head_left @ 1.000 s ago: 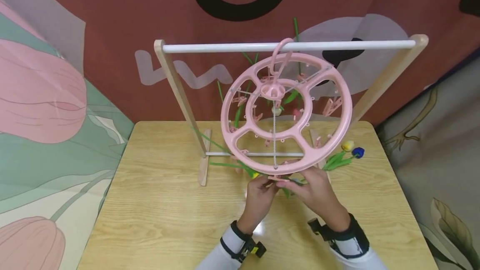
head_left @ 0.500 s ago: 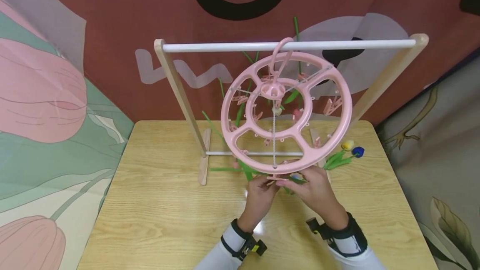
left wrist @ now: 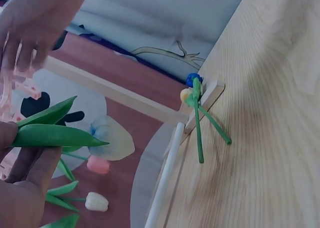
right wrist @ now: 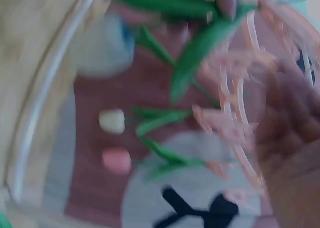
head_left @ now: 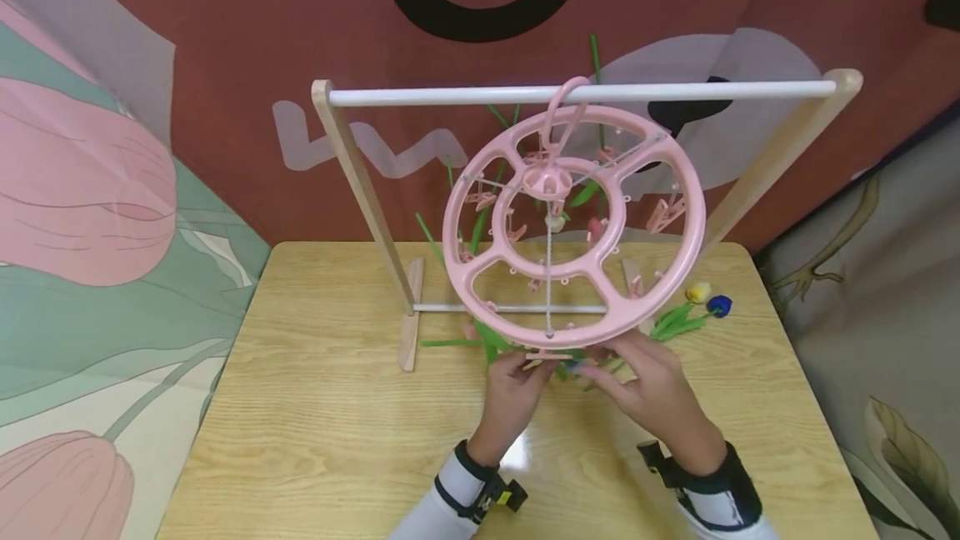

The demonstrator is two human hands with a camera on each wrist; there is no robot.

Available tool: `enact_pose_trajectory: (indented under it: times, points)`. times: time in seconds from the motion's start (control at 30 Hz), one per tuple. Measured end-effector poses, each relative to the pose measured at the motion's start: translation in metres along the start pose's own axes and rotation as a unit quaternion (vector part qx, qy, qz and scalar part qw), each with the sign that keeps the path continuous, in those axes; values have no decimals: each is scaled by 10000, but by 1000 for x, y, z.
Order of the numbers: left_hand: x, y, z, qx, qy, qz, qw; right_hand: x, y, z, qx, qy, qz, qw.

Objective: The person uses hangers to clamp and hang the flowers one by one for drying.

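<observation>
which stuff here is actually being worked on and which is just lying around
In hand:
- left hand, holding a green-leaved flower stem
- right hand, at a clip under the pink round clip hanger

Lying about:
- yellow and blue flowers on the table
- wooden rack

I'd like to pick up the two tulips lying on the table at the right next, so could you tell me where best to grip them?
Pinch the crossed green stems from above: they lie flat and bare, while the yellow and blue heads sit against the rack's foot.
</observation>
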State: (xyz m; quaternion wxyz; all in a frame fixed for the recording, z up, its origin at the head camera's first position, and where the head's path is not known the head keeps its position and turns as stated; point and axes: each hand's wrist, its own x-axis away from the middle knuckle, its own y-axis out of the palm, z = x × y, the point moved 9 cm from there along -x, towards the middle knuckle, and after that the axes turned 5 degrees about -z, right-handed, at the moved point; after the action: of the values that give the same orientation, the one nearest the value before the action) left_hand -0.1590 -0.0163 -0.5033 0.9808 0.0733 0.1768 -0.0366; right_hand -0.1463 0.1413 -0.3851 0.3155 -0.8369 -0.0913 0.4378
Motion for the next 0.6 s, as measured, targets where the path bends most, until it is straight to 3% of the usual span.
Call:
enact_pose_trajectory:
  times: [0.07,0.17,0.23,0.3,0.47,0.6]
  points:
    - [1,-3,1,22,23,55,10000,-3,-22,-10,145,-456,728,9962]
    - [2,-7,2,77,75,122,9999,-8,-56,-27,692,-1023,1975,9725]
    - [3,-8,2,109,120,128,9998,-14,-70,-35,1202,-1179,2322,9580]
    - [5,-9,1,134,156,120,9997,-25,-74,-39,1668,-1224,2116,9552]
    - [8,-15,-2,124,66,133,9998,-43,-64,-38,2035,-1282,831,9671]
    - [10,-24,-7,146,-249,233,9993,-43,-56,-40,1953,-1326,551,9702]
